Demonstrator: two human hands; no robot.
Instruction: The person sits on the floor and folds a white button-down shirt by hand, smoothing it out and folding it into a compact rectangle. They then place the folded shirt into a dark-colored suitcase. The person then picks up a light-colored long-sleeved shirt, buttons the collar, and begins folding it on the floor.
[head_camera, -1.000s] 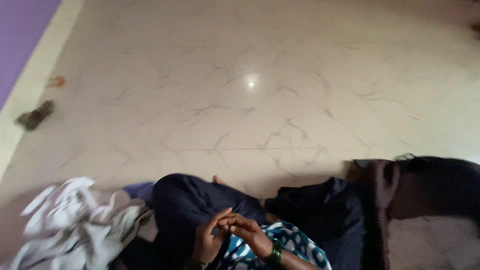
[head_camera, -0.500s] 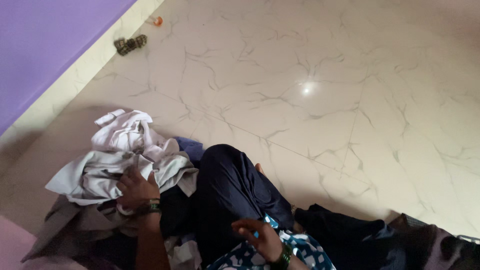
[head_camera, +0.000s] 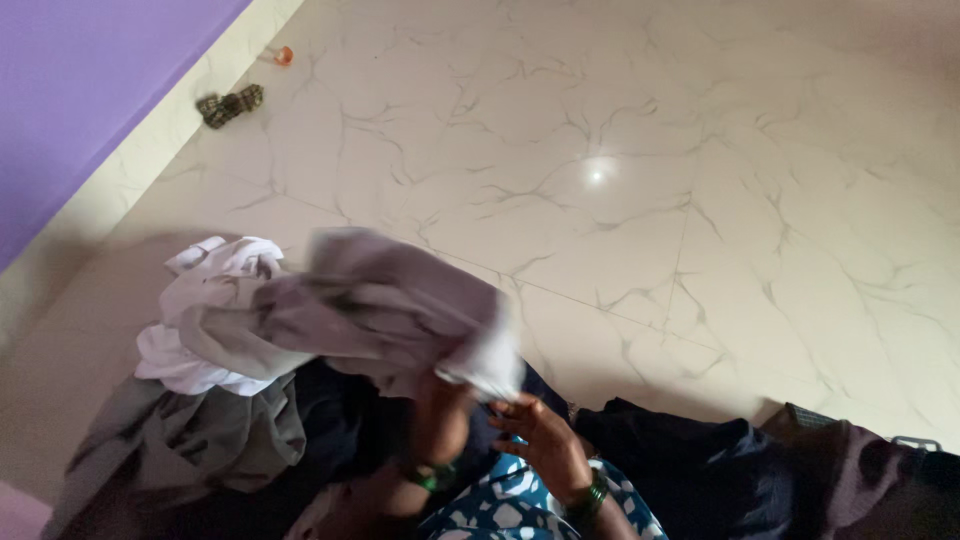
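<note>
left hand (head_camera: 440, 415): raised in front of the lap, fingers closed into the underside of a grey garment (head_camera: 385, 310); palm mostly hidden by the cloth, so the exact pinch can't be read, but the cloth hangs from it.
right hand (head_camera: 545, 440): just beside the left, fingers half-spread and curled, tips at the pale lower edge of the grey garment; touching or a hair short, can't tell; not clamped on anything.
grey garment: held up off the heap, bunched and motion-blurred, draped leftward from the left hand; looks lifted clear so the second hand can find an edge.
wrists: green bangles (head_camera: 592, 495) on both.
white cloth (head_camera: 205, 300): crumpled on top of the heap at the person's left, partly behind the lifted garment.
clothes heap (head_camera: 190, 440): grey and dark pieces slumped on the floor at the left side, within easy arm's reach, likely why it sits there.
lap: dark trousers, blue-and-white patterned top (head_camera: 520, 510) at bottom edge.
dark clothes (head_camera: 700, 465): second pile at the person's right, apart from the heap.
floor (head_camera: 650, 150): pale marbled tiles with a lamp glare spot.
wall (head_camera: 80, 90): purple, upper left, pale skirting below.
far strays: small dark checked rag (head_camera: 230, 105) and a little orange thing (head_camera: 284, 56) by the skirting, well apart from the hands.
</note>
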